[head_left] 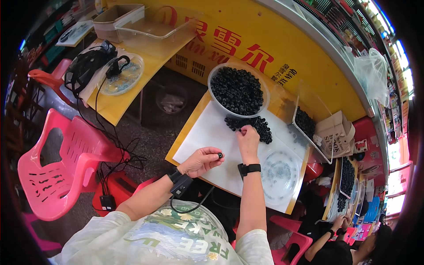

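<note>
My left hand (202, 162) is closed in a pinch on a small black ring-like piece (219, 155), held above the white sheet (201, 128) on the table. Further up, my right hand (248, 138) reaches to a loose pile of black pieces (263, 130). Its fingers are bent together at the near edge of that pile, and whatever is between them is hidden. Just beyond the pile stands a clear round tub (213, 98) heaped with the same black pieces. To the right of my right forearm lies a clear shallow plate (279, 176).
A clear bin (324, 148) of black pieces stands at the table's right. Left are a pink chair (57, 176), trailing cables and another yellow table (117, 108) with a plastic tray. A paper bag (338, 132) sits beyond the bin. Another person (329, 251) works at the lower right.
</note>
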A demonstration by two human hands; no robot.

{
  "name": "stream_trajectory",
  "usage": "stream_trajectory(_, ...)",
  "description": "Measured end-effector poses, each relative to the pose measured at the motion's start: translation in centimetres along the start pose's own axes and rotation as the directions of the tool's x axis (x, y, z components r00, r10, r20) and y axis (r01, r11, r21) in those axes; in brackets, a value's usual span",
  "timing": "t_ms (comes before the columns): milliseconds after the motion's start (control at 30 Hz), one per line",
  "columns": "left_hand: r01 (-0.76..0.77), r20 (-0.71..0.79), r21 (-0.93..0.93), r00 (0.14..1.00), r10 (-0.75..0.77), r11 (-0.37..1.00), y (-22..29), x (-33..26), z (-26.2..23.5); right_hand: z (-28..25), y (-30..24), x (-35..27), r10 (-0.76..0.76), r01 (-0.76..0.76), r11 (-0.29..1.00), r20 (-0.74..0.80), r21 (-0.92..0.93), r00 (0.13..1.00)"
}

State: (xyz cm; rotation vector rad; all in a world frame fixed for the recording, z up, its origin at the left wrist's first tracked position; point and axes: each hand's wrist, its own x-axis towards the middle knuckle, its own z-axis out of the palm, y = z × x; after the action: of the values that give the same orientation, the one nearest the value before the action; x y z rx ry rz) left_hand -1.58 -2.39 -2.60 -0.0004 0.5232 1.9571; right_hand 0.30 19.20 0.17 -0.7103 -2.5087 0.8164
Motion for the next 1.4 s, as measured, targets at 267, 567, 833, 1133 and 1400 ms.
stream_trajectory(267, 0.034, -0.032, 0.012, 0.999, -0.033, 0.999, 0.3, -0.1, 0.9, -2.4, -0.4, -2.1, 0.118, -0.132, 0.950, 0.068, 0.284, 0.991)
stream_trajectory(567, 0.085, -0.040, 0.106, 0.996, -0.081, 0.991, 0.3, 0.0, 3.4, -7.7, -5.1, -10.3, 0.294, -0.317, 0.444, 0.198, 0.838, 0.935)
stream_trajectory(833, 0.075, -0.010, 0.128, 0.997, -0.074, 0.989, 0.0, 0.1, 5.9, -8.3, -5.4, -11.7, 0.259, -0.311, 0.501, 0.202, 0.808, 0.944)
stream_trajectory(1133, 0.082, -0.027, 0.241, 0.997, -0.078, 0.967, -0.1, -0.1, 6.1, -8.5, -5.7, -12.7, 0.178, -0.198, 0.719, 0.098, 0.667, 0.979)
stream_trajectory(1400, 0.108, -0.060, 0.279, 0.994, -0.094, 0.954, -0.5, -0.3, 6.8, -7.6, -5.0, -13.6, 0.011, 0.036, 0.867, -0.093, 0.496, 0.996)
